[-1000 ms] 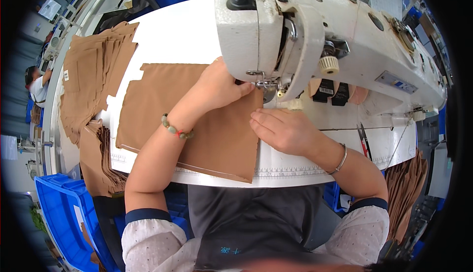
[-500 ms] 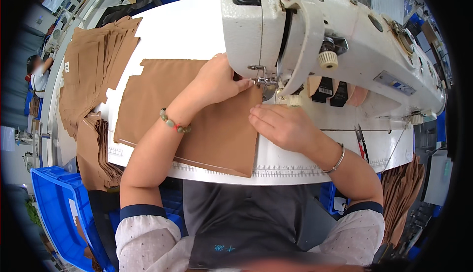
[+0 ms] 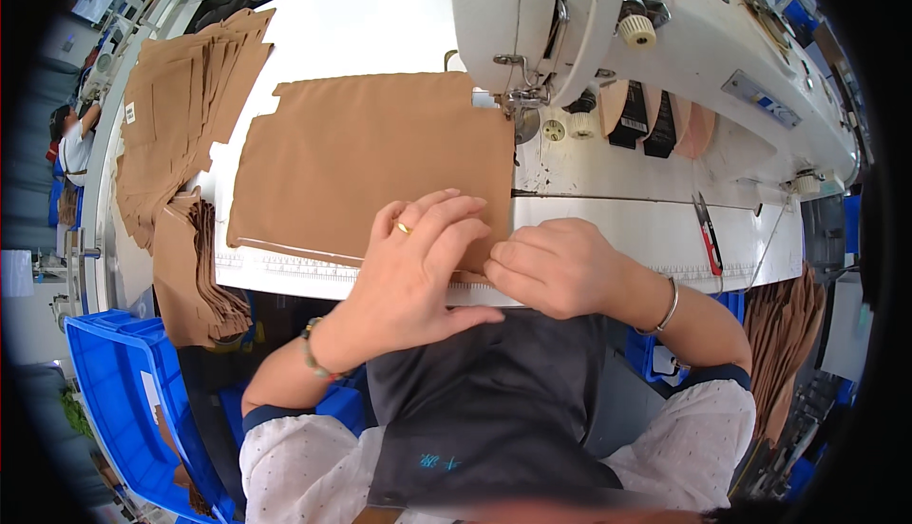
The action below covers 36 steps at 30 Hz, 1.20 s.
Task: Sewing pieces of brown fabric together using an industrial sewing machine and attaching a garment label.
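Brown fabric [image 3: 361, 158] lies beneath the left hand [image 3: 407, 267], fingers loosely spread, while fingers of the right hand [image 3: 562, 267] pinch its corner.

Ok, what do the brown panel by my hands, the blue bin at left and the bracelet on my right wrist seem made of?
The brown panel looks like matte cloth, with soft, slightly wavy edges; its fibre I can't tell. The blue bin seems moulded plastic, smooth and glossy, evenly coloured. The bracelet is probably polished metal, silvery with bright glints.
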Tool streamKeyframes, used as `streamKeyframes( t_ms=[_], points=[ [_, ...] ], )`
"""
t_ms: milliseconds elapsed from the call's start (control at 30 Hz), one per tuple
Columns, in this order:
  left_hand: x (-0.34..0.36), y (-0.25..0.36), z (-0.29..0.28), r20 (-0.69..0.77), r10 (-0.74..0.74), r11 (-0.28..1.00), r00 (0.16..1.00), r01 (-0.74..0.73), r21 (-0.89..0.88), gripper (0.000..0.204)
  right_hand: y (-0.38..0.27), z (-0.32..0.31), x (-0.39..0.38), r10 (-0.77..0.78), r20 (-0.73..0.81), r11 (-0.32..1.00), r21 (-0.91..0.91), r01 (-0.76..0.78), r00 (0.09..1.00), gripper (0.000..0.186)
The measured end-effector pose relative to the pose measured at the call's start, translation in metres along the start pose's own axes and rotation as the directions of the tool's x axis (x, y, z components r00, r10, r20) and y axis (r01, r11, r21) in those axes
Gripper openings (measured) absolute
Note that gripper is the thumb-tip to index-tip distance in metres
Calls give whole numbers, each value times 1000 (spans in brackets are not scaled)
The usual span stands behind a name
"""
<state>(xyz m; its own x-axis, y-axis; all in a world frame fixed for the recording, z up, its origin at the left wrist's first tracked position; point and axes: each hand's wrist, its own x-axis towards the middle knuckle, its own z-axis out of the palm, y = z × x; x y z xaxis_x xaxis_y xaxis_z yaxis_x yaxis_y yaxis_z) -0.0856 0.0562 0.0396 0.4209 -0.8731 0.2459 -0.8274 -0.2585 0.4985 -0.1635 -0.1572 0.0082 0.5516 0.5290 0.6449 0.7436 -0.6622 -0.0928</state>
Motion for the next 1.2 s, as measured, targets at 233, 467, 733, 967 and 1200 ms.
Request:
streamKeyframes(
  t_ms=[233, 467, 733, 967, 1200],
  points=[
    [-10, -13, 22, -272, 307, 911, 912, -199, 361, 30, -18, 1, -4, 98, -137, 994, -38, -104, 986, 18],
    [-19, -7, 13, -266, 375, 883, 888, -254, 396, 9, -26, -1, -8, 153, -152, 985, -57, -163, 977, 20],
    [-20, -9, 15, -229, 418, 858, 879, -300, 417, 11, -32, -8, -15, 133, -49, 986, -92, -137, 990, 21],
    [-5, -6, 5, -31, 318, 934, 948, -307, 182, 14, -31, -2, -19, 89, 58, 985, -151, -79, 994, 11],
    [29, -23, 5, 16, 232, 967, 973, -232, 108, 34, -29, -3, -22, 31, 66, 984, -175, -19, 997, 8]
  ],
)
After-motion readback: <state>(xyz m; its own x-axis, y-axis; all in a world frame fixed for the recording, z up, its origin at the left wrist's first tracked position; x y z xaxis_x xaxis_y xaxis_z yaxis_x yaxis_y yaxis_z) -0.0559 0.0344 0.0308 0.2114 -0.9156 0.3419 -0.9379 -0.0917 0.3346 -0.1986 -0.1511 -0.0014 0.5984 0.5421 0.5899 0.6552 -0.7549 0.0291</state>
